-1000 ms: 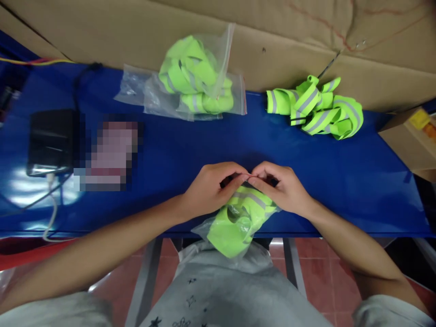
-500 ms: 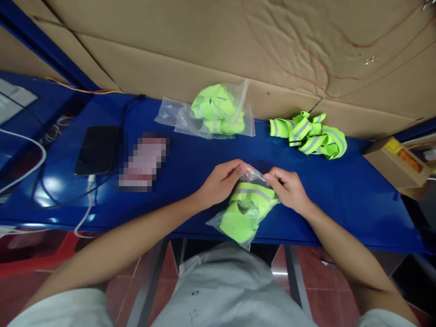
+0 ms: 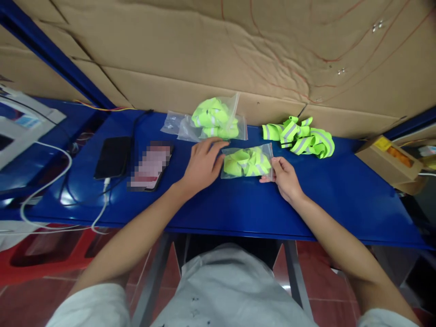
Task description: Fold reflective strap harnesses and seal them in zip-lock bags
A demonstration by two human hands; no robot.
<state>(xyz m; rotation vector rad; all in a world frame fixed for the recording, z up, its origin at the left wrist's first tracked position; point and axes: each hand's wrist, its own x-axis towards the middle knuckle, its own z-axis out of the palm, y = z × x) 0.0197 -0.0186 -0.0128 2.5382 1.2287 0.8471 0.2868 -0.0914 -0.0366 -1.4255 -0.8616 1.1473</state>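
A clear zip bag (image 3: 247, 162) with a neon yellow-green reflective strap inside lies flat over the blue table. My right hand (image 3: 284, 178) pinches its zip edge on the right side. At the bag's left end is my left hand (image 3: 204, 164), fingers apart, holding nothing. Behind it, more bagged neon straps (image 3: 214, 118) are piled against the cardboard. To the right of that pile, a loose neon strap with grey stripes (image 3: 299, 136) is bunched up.
The blue table (image 3: 259, 209) carries a black device (image 3: 112, 156) with a white cable and a pixelated phone (image 3: 151, 165) at left. A cardboard box (image 3: 388, 165) stands at right. Cardboard (image 3: 153, 45) lines the back.
The bag has moved forward from the table's front edge and turned sideways. My left hand has let go of it and opened, while my right hand still grips the zip edge.
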